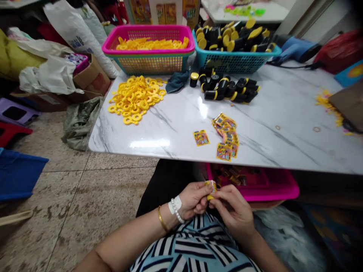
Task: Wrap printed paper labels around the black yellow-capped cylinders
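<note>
Left hand [195, 197], right hand [235, 209]: grip pinching a yellow piece [210, 186], perhaps wrapped; slackness could drop it; pink tray [273, 196] near two o'clock.

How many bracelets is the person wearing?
2: a white beaded bracelet at the wrist, nearest the left hand, and a gold bangle farther up that same arm. None shows on the right arm.

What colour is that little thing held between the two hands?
The little thing is mostly yellow, its details blurred, in the head view.
</note>
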### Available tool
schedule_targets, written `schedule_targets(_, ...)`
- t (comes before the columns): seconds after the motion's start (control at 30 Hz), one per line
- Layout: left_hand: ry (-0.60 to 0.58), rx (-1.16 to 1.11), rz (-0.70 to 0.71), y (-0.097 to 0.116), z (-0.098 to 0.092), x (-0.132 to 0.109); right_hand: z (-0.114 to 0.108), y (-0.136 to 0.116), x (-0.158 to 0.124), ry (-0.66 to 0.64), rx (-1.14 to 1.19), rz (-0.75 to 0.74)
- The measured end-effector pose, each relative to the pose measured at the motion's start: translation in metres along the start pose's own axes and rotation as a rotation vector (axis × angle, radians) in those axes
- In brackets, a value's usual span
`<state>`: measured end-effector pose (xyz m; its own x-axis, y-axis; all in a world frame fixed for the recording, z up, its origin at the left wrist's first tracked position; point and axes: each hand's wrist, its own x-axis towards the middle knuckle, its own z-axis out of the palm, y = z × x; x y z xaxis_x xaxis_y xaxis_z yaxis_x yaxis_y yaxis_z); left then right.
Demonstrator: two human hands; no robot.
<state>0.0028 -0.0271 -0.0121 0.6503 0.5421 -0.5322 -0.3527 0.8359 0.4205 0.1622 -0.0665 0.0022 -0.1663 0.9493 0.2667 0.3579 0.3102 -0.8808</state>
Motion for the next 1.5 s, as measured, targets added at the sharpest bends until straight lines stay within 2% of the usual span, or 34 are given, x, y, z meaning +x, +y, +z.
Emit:
schedule_targets(0.17,-0.123,-0.030,-0.120,-0.015,0.015,0.045,-0.026,0.012,-0.005,0.150,-0.317,-0.012)
schedule_targets(0.27,-0.196,0.111,-0.163,-0.019,0.026,0.053,-0.044,0.020,-0.001,0.188,-0.509,-0.062)
schedule_targets(0.33,-0.145,0.403,-0.036,-0.012,0.034,0.040,-0.056,0.020,0.008,0.174,-0.567,-0.132)
schedule_targets(0.37,-0.070,0.614,0.113,-0.003,0.037,0.030,-0.062,0.018,0.014,0.167,-0.588,-0.173)
schedule_targets(0.4,0.027,0.845,0.321,0.008,0.040,0.019,-0.067,0.015,0.024,0.164,-0.604,-0.212)
schedule_targets(0.47,0.189,1.231,0.769,0.042,0.042,-0.001,-0.077,0.009,0.052,0.165,-0.609,-0.277)
schedule_targets(0.5,0.294,1.394,0.930,0.061,0.042,-0.007,-0.081,0.006,0.071,0.174,-0.600,-0.295)
schedule_targets(0.57,0.552,1.626,1.077,0.101,0.039,-0.011,-0.084,0.001,0.118,0.218,-0.579,-0.316)
schedule_targets(0.63,0.679,1.766,1.082,0.131,0.035,-0.007,-0.082,-0.003,0.172,0.275,-0.590,-0.338)
schedule_targets(0.7,0.722,1.820,1.069,0.146,0.029,0.001,-0.074,-0.005,0.225,0.315,-0.647,-0.328)
schedule_targets(0.8,0.785,1.792,1.085,0.145,0.020,0.008,-0.058,-0.004,0.289,0.242,-0.816,-0.248)
schedule_targets(0.93,0.839,1.663,1.097,0.136,0.014,0.005,-0.047,0.002,0.335,0.178,-0.914,-0.127)
schedule_targets(1.0,0.836,1.599,1.096,0.136,0.013,0.003,-0.048,0.003,0.344,0.182,-0.868,-0.057)
schedule_targets(1.1,0.850,1.576,1.109,0.139,0.014,0.002,-0.051,0.001,0.341,0.152,-0.794,-0.081)
schedule_targets(1.2,0.903,1.678,1.067,0.141,0.018,0.004,-0.044,-0.004,0.318,0.128,-0.689,-0.142)
schedule_targets(1.37,0.912,1.763,0.912,0.147,0.025,0.011,-0.019,0.003,0.274,-0.022,-0.272,-0.174)
schedule_targets(1.43,0.894,1.734,0.927,0.147,0.025,0.012,-0.015,0.005,0.265,-0.078,-0.285,-0.152)
schedule_targets(1.5,0.862,1.648,1.007,0.145,0.023,0.009,-0.017,0.000,0.258,-0.060,-0.380,-0.182)
